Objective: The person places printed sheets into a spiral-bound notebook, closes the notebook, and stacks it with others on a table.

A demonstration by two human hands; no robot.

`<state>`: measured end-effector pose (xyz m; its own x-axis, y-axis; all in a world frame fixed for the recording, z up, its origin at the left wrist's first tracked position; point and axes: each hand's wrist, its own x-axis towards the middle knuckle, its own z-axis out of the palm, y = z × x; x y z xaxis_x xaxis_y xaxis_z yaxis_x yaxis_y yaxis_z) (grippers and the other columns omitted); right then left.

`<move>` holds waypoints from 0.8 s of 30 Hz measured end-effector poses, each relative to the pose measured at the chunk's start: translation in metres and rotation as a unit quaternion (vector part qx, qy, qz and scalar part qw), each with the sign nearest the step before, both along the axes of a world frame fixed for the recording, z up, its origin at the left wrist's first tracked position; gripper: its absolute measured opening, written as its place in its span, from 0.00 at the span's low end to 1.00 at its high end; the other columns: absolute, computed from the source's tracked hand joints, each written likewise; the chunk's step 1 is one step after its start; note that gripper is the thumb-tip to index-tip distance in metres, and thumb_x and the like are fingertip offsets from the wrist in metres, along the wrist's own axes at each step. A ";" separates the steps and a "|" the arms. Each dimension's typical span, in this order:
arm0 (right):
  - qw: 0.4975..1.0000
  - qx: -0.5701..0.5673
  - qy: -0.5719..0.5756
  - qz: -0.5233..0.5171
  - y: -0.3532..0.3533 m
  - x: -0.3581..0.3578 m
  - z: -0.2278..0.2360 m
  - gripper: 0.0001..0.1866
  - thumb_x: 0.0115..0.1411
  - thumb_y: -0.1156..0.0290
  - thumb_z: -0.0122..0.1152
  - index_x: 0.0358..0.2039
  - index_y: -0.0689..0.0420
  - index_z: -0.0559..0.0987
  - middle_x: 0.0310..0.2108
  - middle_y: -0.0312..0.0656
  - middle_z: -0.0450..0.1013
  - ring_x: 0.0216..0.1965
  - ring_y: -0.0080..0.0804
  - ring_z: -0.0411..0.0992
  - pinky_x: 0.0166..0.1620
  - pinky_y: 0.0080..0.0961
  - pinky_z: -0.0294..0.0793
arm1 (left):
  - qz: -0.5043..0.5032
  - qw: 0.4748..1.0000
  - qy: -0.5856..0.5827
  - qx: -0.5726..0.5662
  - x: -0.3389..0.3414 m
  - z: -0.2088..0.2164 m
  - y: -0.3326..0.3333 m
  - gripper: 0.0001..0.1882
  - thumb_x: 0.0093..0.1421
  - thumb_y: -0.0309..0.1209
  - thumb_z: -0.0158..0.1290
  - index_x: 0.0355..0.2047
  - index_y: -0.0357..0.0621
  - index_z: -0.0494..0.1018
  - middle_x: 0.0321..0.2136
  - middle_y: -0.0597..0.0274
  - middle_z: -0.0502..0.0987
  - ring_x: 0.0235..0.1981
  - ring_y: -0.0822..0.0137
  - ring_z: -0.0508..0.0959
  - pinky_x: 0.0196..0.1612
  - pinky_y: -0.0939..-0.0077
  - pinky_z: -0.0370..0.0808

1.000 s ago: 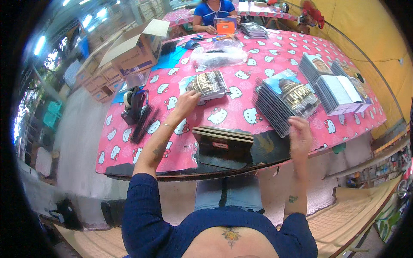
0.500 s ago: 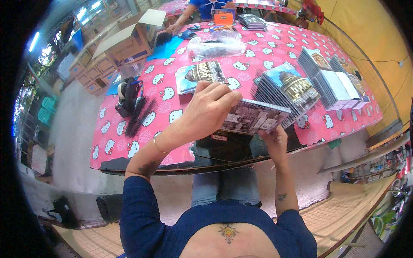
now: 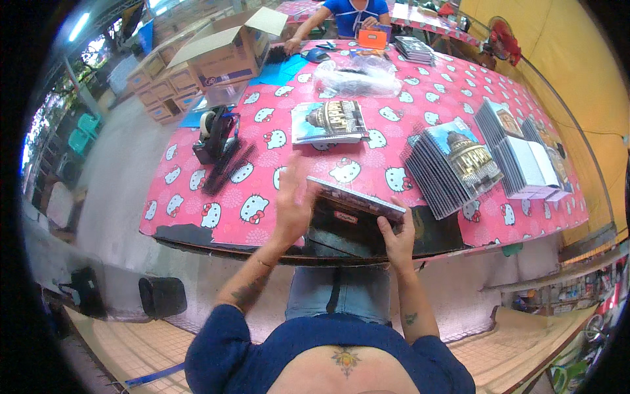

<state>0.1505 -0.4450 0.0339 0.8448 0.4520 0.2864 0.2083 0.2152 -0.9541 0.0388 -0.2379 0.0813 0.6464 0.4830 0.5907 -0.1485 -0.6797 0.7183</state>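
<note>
Just below the frame's centre, the right hand is gripping the near right end of a slim stack of notebooks, its grip closing on the edge, while the left hand is pressing flat and open against the stack's left end (blurred). The stack is hovering over a dark pad at the near edge of the pink patterned tabletop — a single notebook is lying above centre, fanned spiral notebooks at right.
</note>
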 end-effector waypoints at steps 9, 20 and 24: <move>0.999 0.006 -0.043 -0.014 -0.024 0.025 -0.004 0.28 0.58 0.67 0.71 0.56 0.58 0.70 0.46 0.38 0.72 0.47 0.26 0.70 0.54 0.25 0.67 | 0.300 0.871 0.285 0.263 -0.015 -0.063 0.190 0.17 0.62 0.33 0.50 0.46 0.35 0.75 0.44 0.43 0.75 0.49 0.48 0.71 0.53 0.52 0.68; 0.859 -0.177 -0.470 -0.095 0.010 -0.016 0.095 0.21 0.55 0.64 0.68 0.49 0.56 0.79 0.51 0.46 0.71 0.56 0.42 0.67 0.55 0.37 0.65 | 0.248 0.873 0.241 0.345 -0.019 -0.058 0.196 0.12 0.62 0.28 0.51 0.47 0.43 0.72 0.34 0.53 0.73 0.39 0.53 0.77 0.37 0.56 0.75; 0.832 -0.228 -0.504 -0.049 0.067 -0.014 0.095 0.14 0.58 0.65 0.63 0.44 0.52 0.80 0.43 0.40 0.77 0.45 0.39 0.75 0.49 0.37 0.69 | 0.208 0.922 0.191 0.264 0.001 -0.053 0.170 0.19 0.58 0.23 0.51 0.52 0.46 0.73 0.35 0.52 0.73 0.40 0.49 0.77 0.41 0.56 0.76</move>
<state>0.1368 -0.3784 0.1291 0.3184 0.6508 0.6892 0.9470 -0.1861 -0.2618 0.0398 -0.0681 0.0278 0.6799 0.4468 0.5815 0.3999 -0.8906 0.2167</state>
